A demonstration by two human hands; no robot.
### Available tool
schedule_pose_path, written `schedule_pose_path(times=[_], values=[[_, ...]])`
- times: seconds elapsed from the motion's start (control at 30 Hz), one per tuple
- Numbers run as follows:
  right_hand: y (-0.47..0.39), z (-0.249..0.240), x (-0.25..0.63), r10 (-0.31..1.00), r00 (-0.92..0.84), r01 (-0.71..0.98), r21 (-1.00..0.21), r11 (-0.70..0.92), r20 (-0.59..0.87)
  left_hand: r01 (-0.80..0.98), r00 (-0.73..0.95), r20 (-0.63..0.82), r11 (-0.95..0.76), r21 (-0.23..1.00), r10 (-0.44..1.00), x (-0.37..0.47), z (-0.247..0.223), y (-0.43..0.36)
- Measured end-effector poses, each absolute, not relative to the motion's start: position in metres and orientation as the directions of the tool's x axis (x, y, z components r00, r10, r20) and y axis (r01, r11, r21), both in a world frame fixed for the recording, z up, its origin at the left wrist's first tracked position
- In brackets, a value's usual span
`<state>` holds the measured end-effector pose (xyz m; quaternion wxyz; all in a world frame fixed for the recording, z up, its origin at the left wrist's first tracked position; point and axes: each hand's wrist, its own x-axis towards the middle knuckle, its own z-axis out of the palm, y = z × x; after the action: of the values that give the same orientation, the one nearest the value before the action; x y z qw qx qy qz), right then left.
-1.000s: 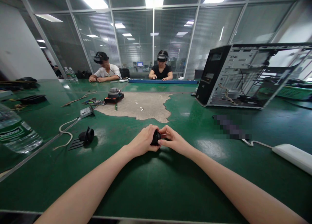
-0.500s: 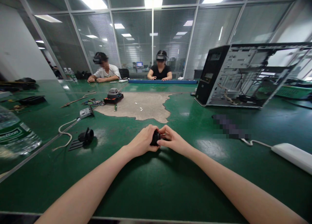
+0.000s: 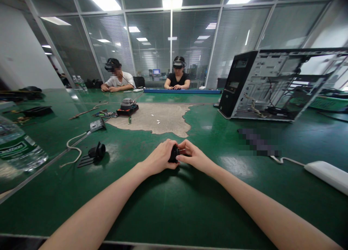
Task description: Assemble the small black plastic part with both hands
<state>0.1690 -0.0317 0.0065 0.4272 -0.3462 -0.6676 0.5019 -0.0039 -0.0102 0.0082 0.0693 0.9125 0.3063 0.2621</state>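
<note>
A small black object is held between my two hands, above the green table. My left hand wraps round it from the left, fingers curled over its top and thumb below. From the right, my right hand pinches at its side with thumb and forefinger. The palms hide much of the object. A black part with flat prongs lies on the table to the left of my hands.
An open computer case stands at the right, with a white power strip nearer. A water bottle is at the left. Beyond a bare patch and a black-and-orange device, two people sit across the table.
Both my hands keep nearly the same hold on the black object. Across the table, one person's hands have come closer together. The view has shifted slightly.
</note>
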Motion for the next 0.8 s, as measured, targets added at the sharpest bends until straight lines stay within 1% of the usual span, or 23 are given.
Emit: schedule_pose_path(times=[0.07, 0.17, 0.3, 0.4, 0.5, 0.6, 0.8], values=[[-0.0335, 0.0092, 0.1687, 0.887, -0.401, 0.016, -0.966, 0.259, 0.231, 0.521, 0.675, 0.436, -0.803, 0.289, 0.595, -0.0041, 0.0084, -0.0106], [-0.0332, 0.0100, 0.1669, 0.904, -0.360, 0.023, -0.966, 0.257, 0.232, 0.515, 0.674, 0.441, -0.805, 0.295, 0.593, -0.0041, 0.0091, -0.0111], [-0.0293, 0.0056, 0.1657, 0.930, -0.305, 0.089, -0.966, 0.242, 0.205, 0.512, 0.675, 0.439, -0.805, 0.300, 0.593, -0.0038, 0.0104, -0.0114], [-0.0276, 0.0029, 0.1678, 0.925, -0.339, 0.120, -0.968, 0.222, 0.170, 0.508, 0.679, 0.436, -0.807, 0.301, 0.590, -0.0038, 0.0116, -0.0118], [-0.0289, 0.0043, 0.1707, 0.893, -0.403, 0.062, -0.968, 0.244, 0.199, 0.509, 0.684, 0.427, -0.806, 0.302, 0.592, -0.0041, 0.0121, -0.0125], [-0.0313, 0.0075, 0.1711, 0.879, -0.423, 0.034, -0.965, 0.259, 0.221, 0.510, 0.685, 0.422, -0.805, 0.303, 0.593, -0.0044, 0.0117, -0.0129], [-0.0293, 0.0050, 0.1671, 0.922, -0.336, 0.098, -0.967, 0.237, 0.192, 0.495, 0.678, 0.439, -0.808, 0.320, 0.590, -0.0046, 0.0108, -0.0126]])
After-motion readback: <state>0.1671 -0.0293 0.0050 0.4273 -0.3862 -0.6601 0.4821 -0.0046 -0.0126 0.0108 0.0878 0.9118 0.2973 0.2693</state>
